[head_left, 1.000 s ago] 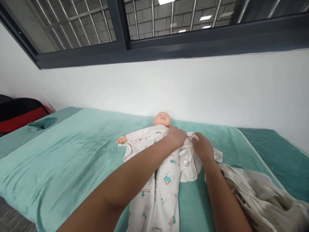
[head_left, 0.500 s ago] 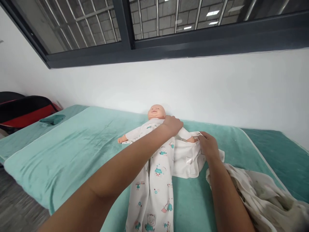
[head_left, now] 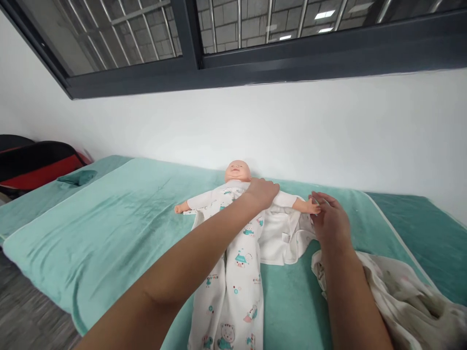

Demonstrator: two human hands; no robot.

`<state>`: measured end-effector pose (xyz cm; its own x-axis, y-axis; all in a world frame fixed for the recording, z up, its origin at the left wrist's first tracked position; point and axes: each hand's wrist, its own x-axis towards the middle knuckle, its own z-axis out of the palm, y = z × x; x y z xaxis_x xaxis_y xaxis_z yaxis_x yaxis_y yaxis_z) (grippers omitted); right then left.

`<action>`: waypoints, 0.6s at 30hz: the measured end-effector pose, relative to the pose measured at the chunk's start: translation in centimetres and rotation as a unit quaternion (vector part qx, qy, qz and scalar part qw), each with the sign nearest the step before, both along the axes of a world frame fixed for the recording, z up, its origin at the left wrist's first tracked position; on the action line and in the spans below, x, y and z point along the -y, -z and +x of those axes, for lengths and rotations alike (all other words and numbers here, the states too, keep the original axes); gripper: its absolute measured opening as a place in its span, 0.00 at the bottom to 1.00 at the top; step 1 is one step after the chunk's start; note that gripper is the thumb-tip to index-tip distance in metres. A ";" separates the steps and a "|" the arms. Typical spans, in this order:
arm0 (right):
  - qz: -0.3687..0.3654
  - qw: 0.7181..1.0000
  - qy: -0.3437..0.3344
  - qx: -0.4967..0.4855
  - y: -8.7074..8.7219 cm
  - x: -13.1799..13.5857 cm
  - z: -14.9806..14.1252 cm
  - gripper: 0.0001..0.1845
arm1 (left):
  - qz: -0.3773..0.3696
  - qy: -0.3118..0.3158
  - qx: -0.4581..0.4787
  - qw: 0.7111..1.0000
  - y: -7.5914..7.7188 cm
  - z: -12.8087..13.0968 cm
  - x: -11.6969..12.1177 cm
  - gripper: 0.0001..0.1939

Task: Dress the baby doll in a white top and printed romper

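A baby doll (head_left: pixel 238 170) lies on its back, head toward the wall, its arms spread in white sleeves. Printed white baby trousers (head_left: pixel 237 272) cover its front. My left hand (head_left: pixel 263 192) is closed over the doll's shoulder on the right side, hiding that part. At the end of the doll's outstretched arm, my right hand (head_left: pixel 330 218) has its fingers bent round the doll's hand (head_left: pixel 310 206). Beneath that arm a white baby top (head_left: pixel 280 238) is spread on the bed, its edge partly behind my right hand.
The green bed cover (head_left: pixel 120 233) reaches the white wall under a barred window (head_left: pixel 255 29). Crumpled pale cloth (head_left: pixel 397 291) lies beside my right forearm. A black and red item (head_left: pixel 44 165) stands at the far left.
The doll's arm on the right has straightened outward, and its hand now extends past the sleeve. My right hand has moved slightly right and up, from the white top's edge to the doll's hand.
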<state>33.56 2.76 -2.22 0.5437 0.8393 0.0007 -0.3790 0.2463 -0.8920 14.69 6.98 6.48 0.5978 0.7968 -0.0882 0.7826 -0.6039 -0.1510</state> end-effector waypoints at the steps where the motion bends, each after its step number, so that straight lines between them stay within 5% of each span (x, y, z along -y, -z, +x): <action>1: 0.006 1.000 0.016 0.002 0.0 0.0 0.0 0.16 | -0.004 -0.001 0.004 1.000 0.5 0.5 0.2 0.20; 5: -0.012 0.988 0.099 0.121 0.2 -0.2 -0.8 0.13 | -0.010 0.000 0.028 1.000 2.0 1.9 1.3 0.18; 8: -0.016 0.923 0.139 0.358 0.2 -0.1 -2.3 0.15 | -0.005 0.017 0.065 0.998 1.9 1.7 2.5 0.17; 10: -0.008 0.884 0.100 0.456 0.1 0.2 -3.4 0.15 | 0.004 0.027 0.112 0.993 1.6 0.5 3.2 0.16; 14: 0.004 0.868 -0.024 0.497 0.0 0.6 -5.2 0.15 | 0.028 -0.020 0.255 0.966 1.9 -4.5 4.0 0.14; 18: 0.009 0.841 -0.101 0.531 0.4 0.5 -6.3 0.16 | 0.036 -0.113 0.451 0.884 4.3 -10.3 4.3 0.14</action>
<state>27.25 2.27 -2.62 0.0746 0.9092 0.4097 0.5946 0.2892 -0.7502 4.41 2.73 2.16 0.2226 0.8891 0.3999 0.7038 -0.4304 0.5652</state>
